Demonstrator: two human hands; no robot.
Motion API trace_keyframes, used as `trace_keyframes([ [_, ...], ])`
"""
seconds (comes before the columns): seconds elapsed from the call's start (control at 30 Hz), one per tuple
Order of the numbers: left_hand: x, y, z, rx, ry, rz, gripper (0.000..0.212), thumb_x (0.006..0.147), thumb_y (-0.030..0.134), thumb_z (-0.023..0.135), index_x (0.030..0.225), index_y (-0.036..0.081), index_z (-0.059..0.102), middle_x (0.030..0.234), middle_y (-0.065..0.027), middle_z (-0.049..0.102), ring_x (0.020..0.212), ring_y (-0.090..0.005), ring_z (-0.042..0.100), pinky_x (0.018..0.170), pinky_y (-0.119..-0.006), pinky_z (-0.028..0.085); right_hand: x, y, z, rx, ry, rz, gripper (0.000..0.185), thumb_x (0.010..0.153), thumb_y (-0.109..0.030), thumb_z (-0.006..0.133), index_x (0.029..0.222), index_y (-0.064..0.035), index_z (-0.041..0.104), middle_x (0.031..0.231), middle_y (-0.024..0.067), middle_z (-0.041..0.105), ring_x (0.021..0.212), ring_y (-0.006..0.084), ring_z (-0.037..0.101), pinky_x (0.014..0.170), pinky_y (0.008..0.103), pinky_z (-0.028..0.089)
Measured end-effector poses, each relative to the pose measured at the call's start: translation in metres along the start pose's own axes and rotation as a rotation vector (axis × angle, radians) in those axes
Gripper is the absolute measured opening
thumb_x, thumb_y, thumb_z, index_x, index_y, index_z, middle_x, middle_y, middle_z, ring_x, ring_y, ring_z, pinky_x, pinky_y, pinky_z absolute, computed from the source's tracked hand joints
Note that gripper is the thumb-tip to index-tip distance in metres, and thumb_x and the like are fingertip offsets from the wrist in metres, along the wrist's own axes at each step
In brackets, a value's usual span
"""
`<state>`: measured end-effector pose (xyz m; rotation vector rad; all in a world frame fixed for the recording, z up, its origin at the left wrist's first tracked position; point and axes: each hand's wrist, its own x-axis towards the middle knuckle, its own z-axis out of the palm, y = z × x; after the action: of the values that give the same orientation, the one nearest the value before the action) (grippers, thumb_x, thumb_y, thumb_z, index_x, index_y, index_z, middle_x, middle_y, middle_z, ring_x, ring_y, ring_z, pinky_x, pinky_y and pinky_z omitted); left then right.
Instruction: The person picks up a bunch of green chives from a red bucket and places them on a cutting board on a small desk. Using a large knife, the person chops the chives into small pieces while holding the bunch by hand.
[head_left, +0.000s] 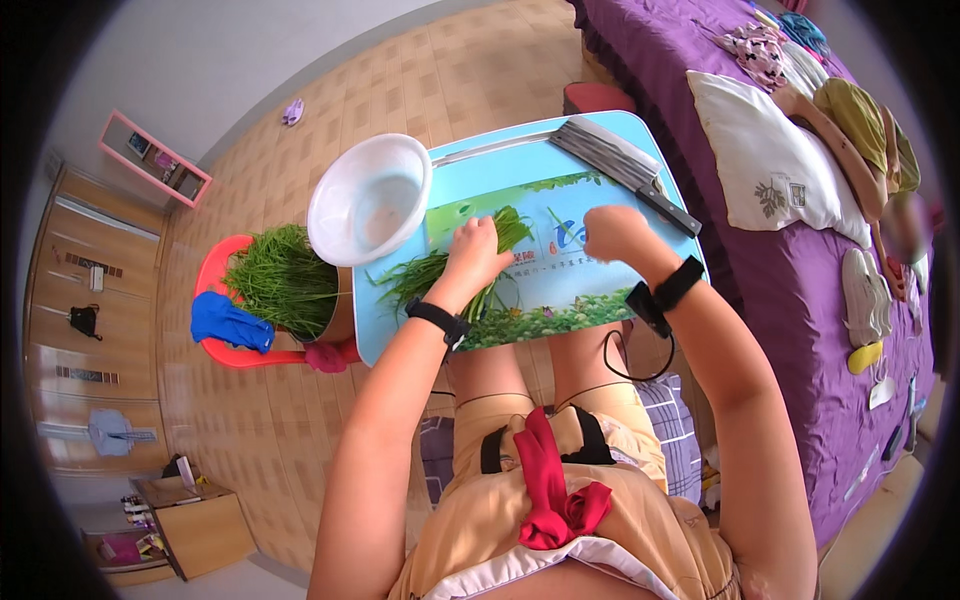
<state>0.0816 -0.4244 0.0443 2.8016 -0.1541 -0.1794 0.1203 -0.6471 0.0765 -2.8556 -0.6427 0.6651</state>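
Note:
My left hand (478, 251) rests on a bunch of green leafy stalks, probably chives (511, 226), lying on a printed mat (577, 289). Whether its fingers grip the stalks is hard to tell. More loose stalks (412, 279) spread to its left. My right hand (616, 234) is curled over the right part of the mat, near a small green piece; its fingertips are hidden. A cleaver (611, 154) with a black handle lies at the back right of the light blue table (495, 156). A white plastic bowl (370, 199) sits tilted at the table's left corner.
Left of the table, a red plastic chair or stool (217, 276) bears a container of long green stalks (285, 281) and a blue cloth (231, 322). On the right is a bed with a purple sheet (780, 360), a white pillow (772, 161) and another person (862, 142). A red stool (598, 98) stands behind.

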Motion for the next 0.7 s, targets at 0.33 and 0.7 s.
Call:
trace_keyframes([
  [0.33, 0.005, 0.014, 0.006, -0.021, 0.040, -0.121, 0.065, 0.069, 0.033, 0.071, 0.108, -0.011, 0.043, 0.111, -0.0276, 0.046, 0.106, -0.0413, 0.045, 0.090, -0.045, 0.040, 0.008, -0.054, 0.050, 0.706, -0.120, -0.066, 0.024, 0.078, -0.017, 0.054, 0.066, 0.0008, 0.064, 0.060, 0.0054, 0.064, 0.049, 0.0142, 0.062, 0.052, 0.0268, 0.050],
  [0.7, -0.007, 0.011, -0.003, 0.061, -0.143, 0.169, 0.081, 0.058, 0.023, 0.076, 0.122, -0.006, 0.037, 0.119, -0.0227, 0.041, 0.114, -0.0381, 0.039, 0.096, -0.042, 0.036, 0.020, 0.006, 0.031, 0.434, 0.386, -0.125, 0.020, 0.078, -0.023, 0.060, 0.087, -0.0070, 0.068, 0.074, 0.0113, 0.065, 0.069, 0.0280, 0.062, 0.065, 0.0360, 0.049],
])
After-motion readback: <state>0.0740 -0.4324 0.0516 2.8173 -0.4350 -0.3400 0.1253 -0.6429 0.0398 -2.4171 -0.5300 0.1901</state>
